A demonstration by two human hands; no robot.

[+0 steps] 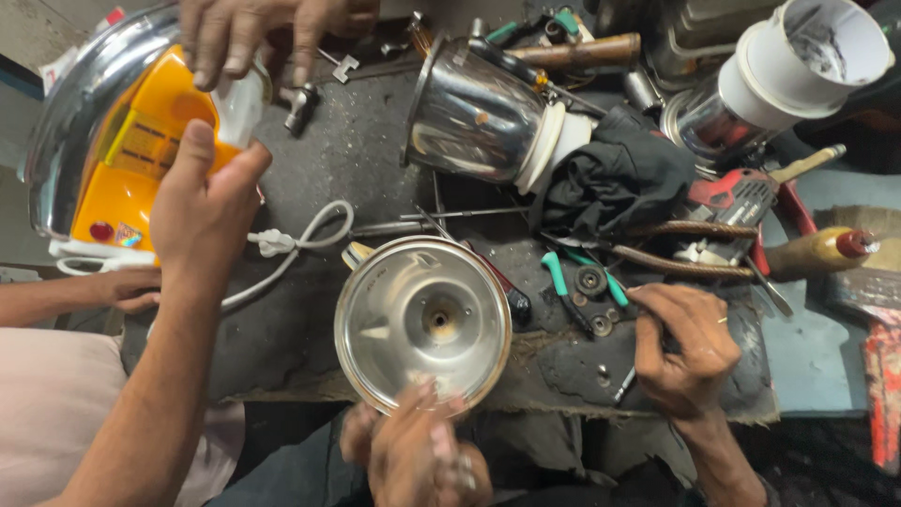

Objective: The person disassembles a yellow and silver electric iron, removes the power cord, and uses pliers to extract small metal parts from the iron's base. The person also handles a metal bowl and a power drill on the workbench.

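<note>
Head-camera view over a cluttered repair bench (310,160): the person's left hand (418,451), at the bench's near edge, grips the rim of an upright steel mixer jar (422,319), fingers curled over its lower lip. The jar stands open-mouthed near the middle of the near edge, its drive hub visible at the bottom.

The right hand (685,352), toward the near right of the bench, is closed with fingers pressed together around a thin tool (627,380); the tool's tip pokes out below the fist, but what kind of tool it is cannot be told. Just beside this hand lie green-handled pliers (563,282) and a few small round metal parts (591,282).

Other people work at the left side. One person's hand (202,202) pinches the edge of an orange and white appliance (141,150) with thumb and fingers, while another hand (263,38) reaches in from the far edge, fingers spread down onto the same appliance. A third hand (127,286) rests at the left edge. A knotted white cord (291,244) trails from the appliance toward the jar.

At the far side lies a second steel jar (474,117) on its side, next to a black cloth (615,178). A white-capped jar (779,75) sits at the far right corner, with a red-handled tool (741,197) below it.
</note>
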